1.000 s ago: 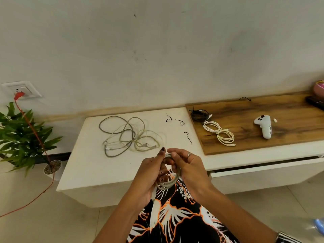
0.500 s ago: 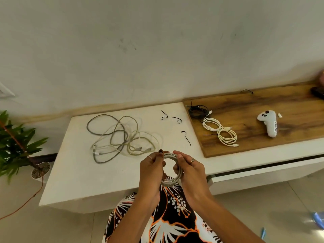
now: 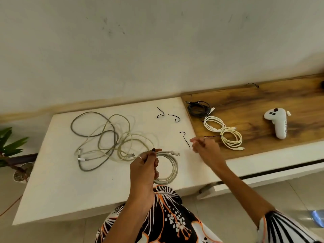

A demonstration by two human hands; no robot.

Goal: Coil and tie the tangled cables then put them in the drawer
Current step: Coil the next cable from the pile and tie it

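Note:
My left hand (image 3: 144, 165) grips a coiled pale grey cable (image 3: 171, 170) above the front of the white cabinet top (image 3: 57, 186); the cable's plug end sticks out to the right. My right hand (image 3: 204, 146), blurred, hovers beside a black twist tie (image 3: 185, 139) with its fingers loosely extended and nothing in them. A tangle of grey and cream cables (image 3: 108, 139) lies on the left of the cabinet top. Two more black ties (image 3: 160, 113) (image 3: 175, 117) lie farther back. The drawer (image 3: 263, 178) under the wooden top stands slightly ajar.
On the wooden top (image 3: 263, 106) lie a coiled black cable (image 3: 199, 108), two tied white coils (image 3: 223, 132) and a white controller (image 3: 277, 122). A potted plant (image 3: 10, 148) stands at the far left by the wall.
My right hand has let go of the coil and moved right, up to the nearest black tie. The left hand now holds the coil alone. The camera has swung left.

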